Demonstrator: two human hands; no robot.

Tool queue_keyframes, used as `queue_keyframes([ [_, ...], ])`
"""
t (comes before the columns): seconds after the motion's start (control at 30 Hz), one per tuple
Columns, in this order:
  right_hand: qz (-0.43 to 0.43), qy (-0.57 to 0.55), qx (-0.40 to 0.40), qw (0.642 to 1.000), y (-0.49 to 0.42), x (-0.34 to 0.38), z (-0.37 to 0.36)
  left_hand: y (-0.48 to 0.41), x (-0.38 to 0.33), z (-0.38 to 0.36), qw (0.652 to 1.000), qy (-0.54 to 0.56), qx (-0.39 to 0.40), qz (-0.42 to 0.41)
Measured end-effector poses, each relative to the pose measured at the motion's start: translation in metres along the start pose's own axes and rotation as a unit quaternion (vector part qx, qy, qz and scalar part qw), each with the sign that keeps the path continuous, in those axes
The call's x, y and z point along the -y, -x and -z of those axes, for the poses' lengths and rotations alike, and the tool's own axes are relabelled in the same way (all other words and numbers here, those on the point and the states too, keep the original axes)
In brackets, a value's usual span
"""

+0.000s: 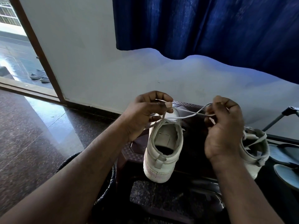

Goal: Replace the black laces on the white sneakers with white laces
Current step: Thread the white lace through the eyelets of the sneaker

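Far left: open doorway, a pair of sandals (39, 76) on the floor outside. Left hand (145, 113) pinches one end of the white lace (196, 113) between thumb and forefinger. First sneaker (163, 146) stands on the dark desk (135, 154), heel toward the person. The lace strands cross between the hands. Right hand (224, 128) is curled round the other end. Second sneaker (254, 149) sits just right of it, part hidden by the wrist. Blue curtain (210, 26) hangs above.
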State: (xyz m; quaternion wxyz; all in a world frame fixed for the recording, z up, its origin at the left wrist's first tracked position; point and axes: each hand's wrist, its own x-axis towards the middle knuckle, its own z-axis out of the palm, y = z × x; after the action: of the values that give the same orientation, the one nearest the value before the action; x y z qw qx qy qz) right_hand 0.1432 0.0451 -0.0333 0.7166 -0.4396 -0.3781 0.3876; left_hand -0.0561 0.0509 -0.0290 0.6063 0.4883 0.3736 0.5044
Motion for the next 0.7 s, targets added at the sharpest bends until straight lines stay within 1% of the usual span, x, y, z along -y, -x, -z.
queue_keyframes([
  [0.03, 0.041, 0.104, -0.019, 0.993, 0.003, -0.005, -0.003, 0.000, 0.000, -0.001, 1.000, -0.002, 0.001, -0.001],
  [0.07, 0.077, 0.201, -0.037, 0.976, 0.008, -0.010, -0.004, 0.000, 0.000, -0.002, 1.000, -0.005, 0.001, -0.002],
  [0.1, 0.108, 0.288, -0.057, 0.950, 0.011, -0.014, -0.005, 0.000, 0.000, -0.003, 1.000, -0.009, 0.001, -0.004],
  [0.13, 0.133, 0.345, -0.074, 0.926, 0.013, -0.016, -0.004, 0.000, -0.001, -0.003, 1.000, -0.013, 0.001, -0.007],
  [0.2, 0.178, 0.372, -0.077, 0.908, 0.015, -0.016, -0.002, 0.000, -0.001, -0.003, 1.000, -0.025, 0.003, -0.015],
  [0.23, 0.204, 0.378, -0.057, 0.901, 0.015, -0.014, -0.002, 0.000, -0.001, -0.002, 0.999, -0.031, 0.005, -0.018],
  [0.3, 0.234, 0.385, 0.025, 0.893, 0.013, -0.014, -0.003, 0.001, -0.001, -0.004, 0.999, -0.038, 0.014, -0.025],
  [0.33, 0.222, 0.370, 0.086, 0.898, 0.013, -0.016, -0.004, 0.001, 0.000, -0.005, 0.999, -0.041, 0.017, -0.027],
  [0.37, 0.186, 0.340, 0.145, 0.910, 0.014, -0.019, -0.005, 0.002, 0.000, -0.006, 0.998, -0.043, 0.019, -0.030],
  [0.4, 0.136, 0.303, 0.185, 0.925, 0.016, -0.023, -0.007, 0.002, 0.000, -0.008, 0.998, -0.042, 0.018, -0.031],
  [0.43, 0.087, 0.266, 0.206, 0.938, 0.019, -0.025, -0.009, 0.003, -0.001, -0.008, 0.999, -0.040, 0.018, -0.032],
  [0.5, 0.011, 0.197, 0.219, 0.956, 0.022, -0.023, -0.013, 0.003, -0.002, -0.008, 0.998, -0.042, 0.015, -0.035],
  [0.57, -0.073, 0.096, 0.199, 0.973, 0.019, -0.015, -0.013, 0.002, -0.002, -0.005, 0.998, -0.055, 0.007, -0.030],
  [0.63, -0.153, -0.055, 0.194, 0.967, 0.014, -0.007, -0.010, 0.000, -0.001, 0.000, 0.997, -0.078, -0.011, -0.024],
  [0.7, -0.177, -0.164, 0.207, 0.948, 0.012, 0.002, -0.008, -0.003, -0.001, 0.006, 0.996, -0.080, -0.041, -0.017],
])
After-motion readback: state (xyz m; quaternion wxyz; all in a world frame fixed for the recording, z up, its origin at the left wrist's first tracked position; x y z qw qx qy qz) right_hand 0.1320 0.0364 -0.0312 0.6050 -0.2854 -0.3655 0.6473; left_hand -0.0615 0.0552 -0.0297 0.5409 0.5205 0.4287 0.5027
